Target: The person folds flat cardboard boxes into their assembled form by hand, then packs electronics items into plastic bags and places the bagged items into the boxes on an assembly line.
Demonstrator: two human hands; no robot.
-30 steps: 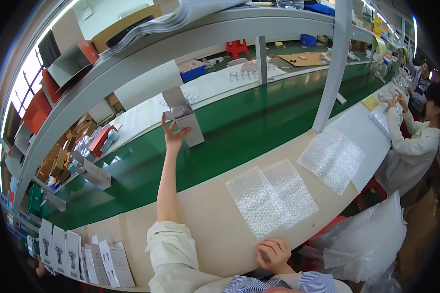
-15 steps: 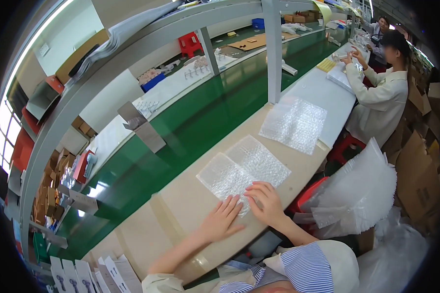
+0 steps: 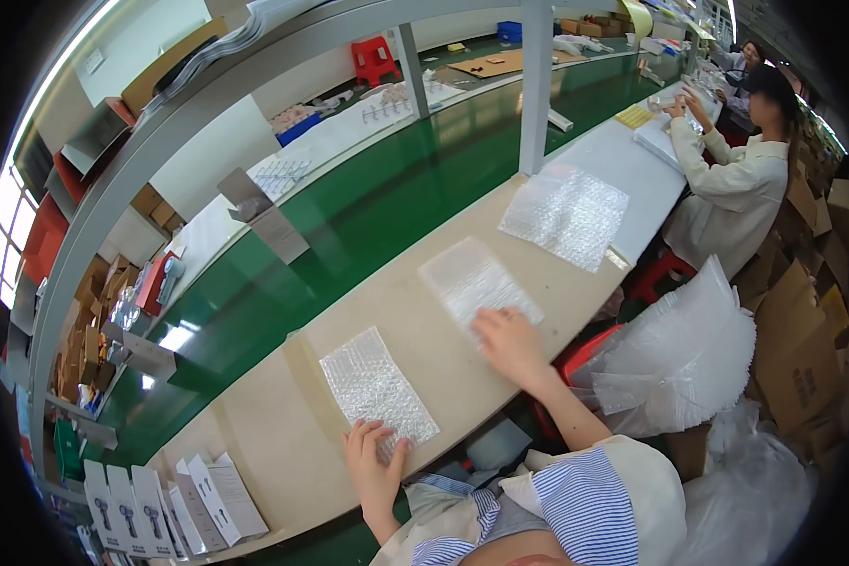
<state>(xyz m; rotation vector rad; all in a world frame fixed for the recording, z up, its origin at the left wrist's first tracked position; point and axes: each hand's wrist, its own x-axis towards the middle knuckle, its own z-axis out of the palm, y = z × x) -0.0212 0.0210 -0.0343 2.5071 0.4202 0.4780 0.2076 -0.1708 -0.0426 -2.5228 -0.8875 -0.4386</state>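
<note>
Two bubble wrap pieces lie apart on the beige worktop. My left hand (image 3: 375, 462) touches the near end of the left bubble wrap piece (image 3: 373, 377), thumb and fingers apart. Farther right, my right hand (image 3: 509, 344) rests its outstretched fingers on the near part of the second bubble wrap piece (image 3: 472, 278). Both pieces lie roughly flat. Beyond them, more clear bubble wrap (image 3: 571, 217) is spread where the beige top meets a white one; neither hand touches it.
A green conveyor belt (image 3: 349, 236) runs along the far side, with a grey post (image 3: 536, 94) beside it. White printed boxes (image 3: 165, 509) stand at near left. A stack of bubble wrap (image 3: 679, 340) sits on a red stool at right. A co-worker (image 3: 736, 170) works farther along.
The two overlapping bubble wrap pieces are now separated. My left hand has moved left and nearer me with one; my right hand has moved slightly farther away, onto the other.
</note>
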